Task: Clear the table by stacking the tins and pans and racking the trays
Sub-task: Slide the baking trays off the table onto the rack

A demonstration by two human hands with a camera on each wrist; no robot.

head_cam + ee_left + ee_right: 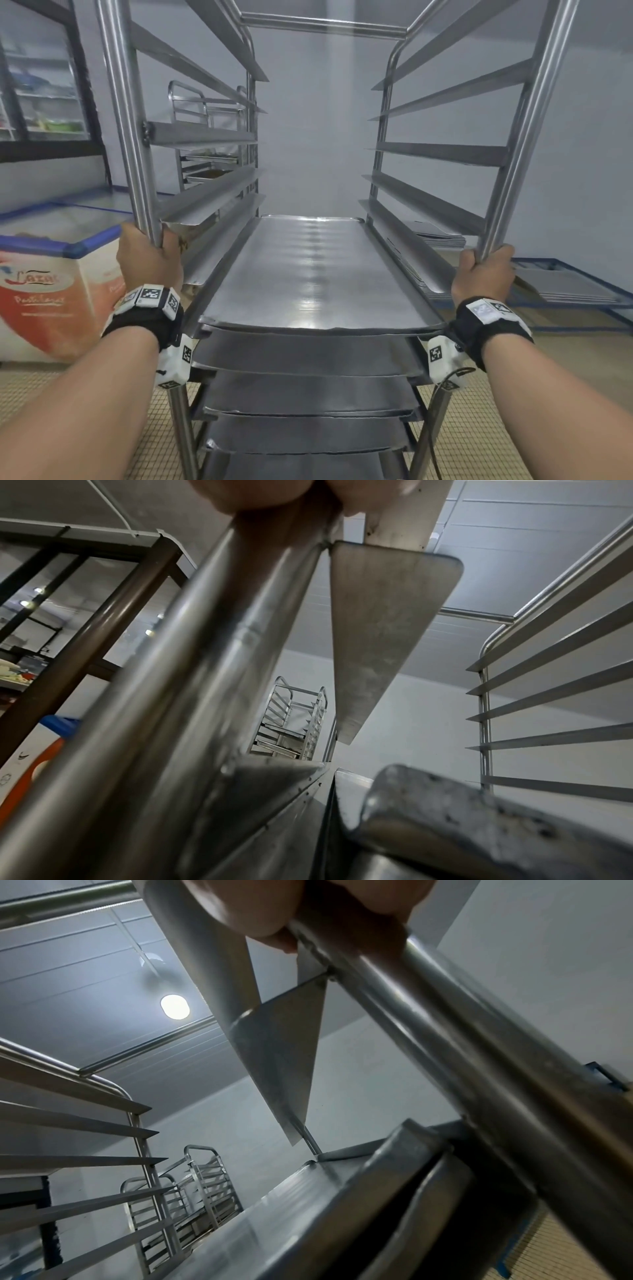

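Steel rack: the tray rack (342, 31) fills my head view, a tall frame of tube uprights with angled runners down both sides; the upper runners are bare, the lower ones loaded.
Trays: at least 5 flat metal trays sit on the lower runners, 1 above another; the top tray (308, 270) lies level and pushed in, its front lip just between my wrists.
Surroundings: a chest freezer (51, 274) stands close on the left, a second rack (205, 137) sits behind by the wall, and a stack of spare sheets (561, 284) rests low on the right.
Left hand: my left hand (147, 257) is wrapped round the left front upright (132, 137), just above the top tray's runner.
Right hand: my right hand (486, 274) is curled round the right front upright (527, 137) at about the same height; the wrist view shows fingers (250, 907) closed on the tube.
Step, as I judge it: racking looks done, and I seem set to roll or steady the rack.
Risk 1: a sharp shove or a wheel catching on the floor tiles could jolt trays forward off their runners toward me.
Risk 2: steering left could knock the frame against the freezer.
Risk 3: fingers by the runner welds could get pinched if a tray slides.
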